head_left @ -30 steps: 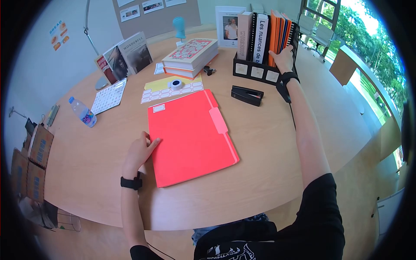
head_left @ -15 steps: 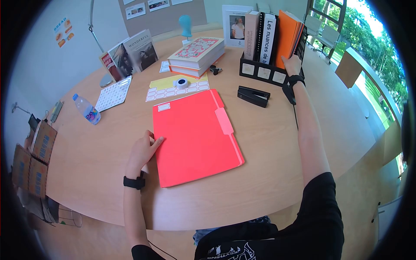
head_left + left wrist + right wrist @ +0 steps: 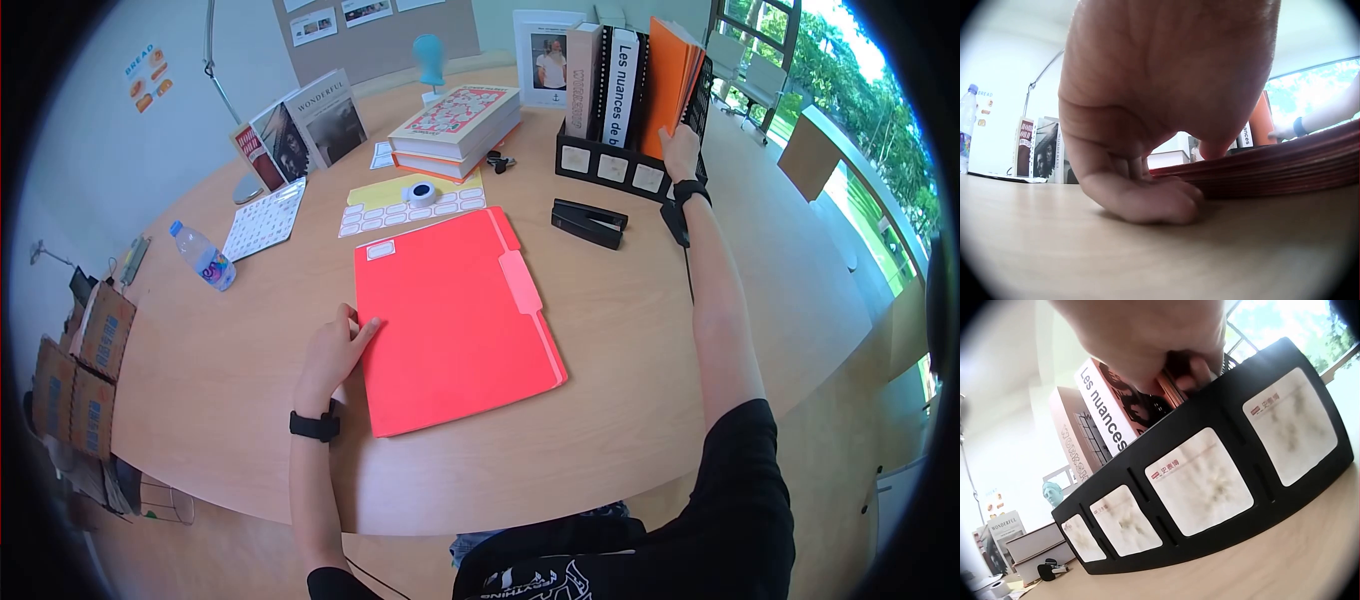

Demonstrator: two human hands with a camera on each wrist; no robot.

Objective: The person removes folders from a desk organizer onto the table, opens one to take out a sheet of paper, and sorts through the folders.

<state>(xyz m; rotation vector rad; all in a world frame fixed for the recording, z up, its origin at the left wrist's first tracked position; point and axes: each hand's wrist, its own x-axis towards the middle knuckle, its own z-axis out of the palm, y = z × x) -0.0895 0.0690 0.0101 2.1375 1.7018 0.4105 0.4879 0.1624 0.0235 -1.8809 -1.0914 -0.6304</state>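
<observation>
A stack of red file folders (image 3: 450, 330) lies on the table, a white label on the top one. My left hand (image 3: 338, 352) holds its left edge, thumb on top; in the left wrist view the curled fingers (image 3: 1154, 203) rest on the table against the stack's side. My right hand (image 3: 682, 155) grips the front edge of the orange folders (image 3: 668, 80), which stand at the right end of a black file holder (image 3: 610, 168). In the right wrist view, the fingers curl round the folder edges (image 3: 1171, 389) just above the holder's front wall.
Books and a binder (image 3: 620, 85) fill the holder's left part. A black stapler (image 3: 590, 224) lies before it. Thick books (image 3: 455, 130), label sheets (image 3: 410, 210) with a white tape roll (image 3: 422, 193), and black clips (image 3: 499, 161) lie behind the folders. A water bottle (image 3: 203, 257) stands left.
My right hand has gone from fingers stretched over the orange folders to gripping their front edge. The folders have drawn together and now lean right. The left hand stays on the red stack.
</observation>
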